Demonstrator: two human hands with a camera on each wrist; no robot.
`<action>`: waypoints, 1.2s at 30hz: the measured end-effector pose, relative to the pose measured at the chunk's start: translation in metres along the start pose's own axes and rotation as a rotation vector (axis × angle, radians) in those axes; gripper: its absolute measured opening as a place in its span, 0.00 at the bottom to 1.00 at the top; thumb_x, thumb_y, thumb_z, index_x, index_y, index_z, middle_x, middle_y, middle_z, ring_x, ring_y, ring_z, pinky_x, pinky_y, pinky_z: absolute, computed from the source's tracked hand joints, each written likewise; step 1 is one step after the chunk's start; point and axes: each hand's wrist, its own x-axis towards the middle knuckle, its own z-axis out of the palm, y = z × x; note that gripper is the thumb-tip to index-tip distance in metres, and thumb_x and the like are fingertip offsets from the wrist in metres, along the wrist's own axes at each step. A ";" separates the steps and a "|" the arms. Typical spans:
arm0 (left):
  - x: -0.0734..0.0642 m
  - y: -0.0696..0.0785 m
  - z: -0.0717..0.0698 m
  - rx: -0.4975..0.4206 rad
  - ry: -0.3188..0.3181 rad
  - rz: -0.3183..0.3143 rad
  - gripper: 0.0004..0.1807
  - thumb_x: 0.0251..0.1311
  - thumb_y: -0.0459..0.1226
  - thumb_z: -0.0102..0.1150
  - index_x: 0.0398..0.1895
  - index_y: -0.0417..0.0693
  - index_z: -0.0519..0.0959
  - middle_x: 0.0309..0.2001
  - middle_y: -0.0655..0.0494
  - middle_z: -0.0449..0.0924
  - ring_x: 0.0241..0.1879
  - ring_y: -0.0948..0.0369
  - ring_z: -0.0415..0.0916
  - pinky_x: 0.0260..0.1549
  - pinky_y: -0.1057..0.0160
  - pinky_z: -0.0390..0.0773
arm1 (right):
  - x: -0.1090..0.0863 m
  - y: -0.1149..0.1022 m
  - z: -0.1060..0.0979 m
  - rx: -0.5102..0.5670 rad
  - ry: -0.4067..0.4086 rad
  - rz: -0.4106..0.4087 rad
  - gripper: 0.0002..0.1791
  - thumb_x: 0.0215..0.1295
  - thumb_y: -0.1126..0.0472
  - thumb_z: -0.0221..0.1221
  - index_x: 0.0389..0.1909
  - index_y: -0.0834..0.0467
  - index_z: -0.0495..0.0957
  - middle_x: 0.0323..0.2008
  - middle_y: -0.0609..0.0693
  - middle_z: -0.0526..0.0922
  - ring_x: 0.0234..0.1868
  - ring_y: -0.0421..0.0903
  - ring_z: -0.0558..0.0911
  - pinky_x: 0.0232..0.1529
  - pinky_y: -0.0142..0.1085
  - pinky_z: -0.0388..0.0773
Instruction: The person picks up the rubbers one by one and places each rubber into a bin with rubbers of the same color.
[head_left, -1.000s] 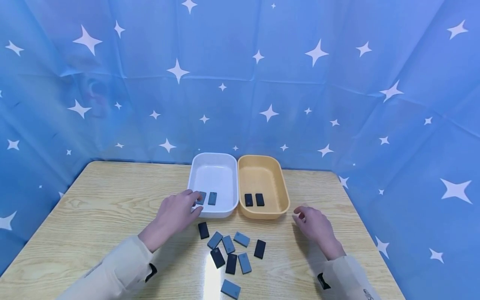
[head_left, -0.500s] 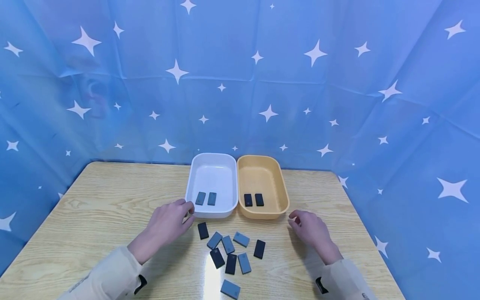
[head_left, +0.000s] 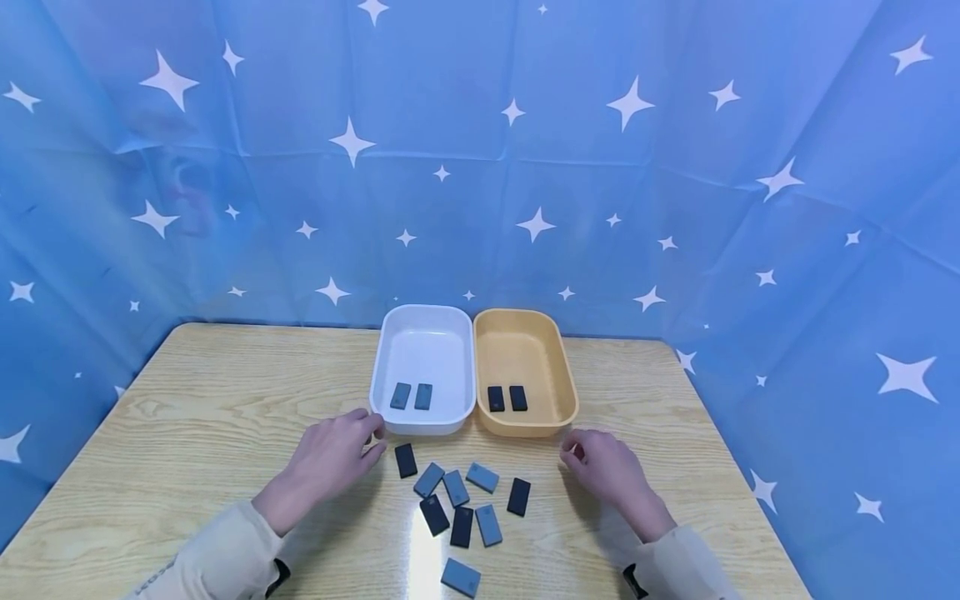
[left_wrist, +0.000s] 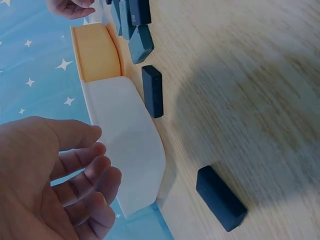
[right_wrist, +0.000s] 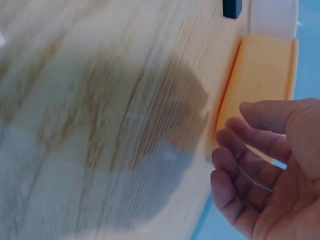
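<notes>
My left hand [head_left: 330, 454] hovers beside the front left corner of a white bin [head_left: 388, 329], fingers loosely bent and holding nothing. Two blue-grey rectangular blocks [head_left: 423, 397] lie in this bin. In front of the orange bin [head_left: 561, 358], which has two black blocks [head_left: 518, 398] inside, my right hand [head_left: 607, 471] is held with relaxed fingers and no object. Between the hands, several loose blue-grey blocks [head_left: 482, 477] and black blocks [head_left: 519, 497] lie on the table. The left wrist view also shows a black block [left_wrist: 220, 197] apart from the rest.
The two bins stand side by side near the back edge of the wooden table [head_left: 225, 375]. Behind it hangs a blue curtain [head_left: 465, 208] with white stars. A single blue-grey block [head_left: 461, 577] lies closest to the front.
My left hand has drawn back from over the white bin to its front left, leaving the blocks inside. My right hand has shifted slightly left and toward me.
</notes>
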 end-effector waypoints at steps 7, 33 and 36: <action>-0.002 -0.003 0.002 -0.013 -0.013 -0.014 0.03 0.56 0.40 0.65 0.32 0.55 0.81 0.29 0.60 0.77 0.22 0.66 0.68 0.18 0.65 0.66 | -0.006 -0.018 0.008 0.002 0.002 -0.064 0.03 0.61 0.56 0.64 0.31 0.51 0.82 0.21 0.41 0.75 0.22 0.38 0.70 0.25 0.34 0.67; -0.008 -0.008 0.020 -0.050 -0.062 -0.030 0.04 0.55 0.40 0.66 0.29 0.55 0.79 0.24 0.63 0.73 0.21 0.66 0.66 0.20 0.65 0.66 | -0.019 -0.055 0.027 -0.040 -0.115 -0.191 0.12 0.61 0.48 0.64 0.37 0.52 0.79 0.22 0.41 0.74 0.22 0.39 0.69 0.22 0.35 0.64; -0.008 -0.009 0.021 -0.047 -0.065 -0.031 0.04 0.55 0.40 0.65 0.29 0.55 0.79 0.24 0.63 0.74 0.21 0.66 0.66 0.20 0.65 0.66 | -0.019 -0.055 0.028 -0.053 -0.132 -0.189 0.15 0.60 0.45 0.64 0.39 0.50 0.77 0.22 0.41 0.73 0.22 0.40 0.68 0.22 0.35 0.62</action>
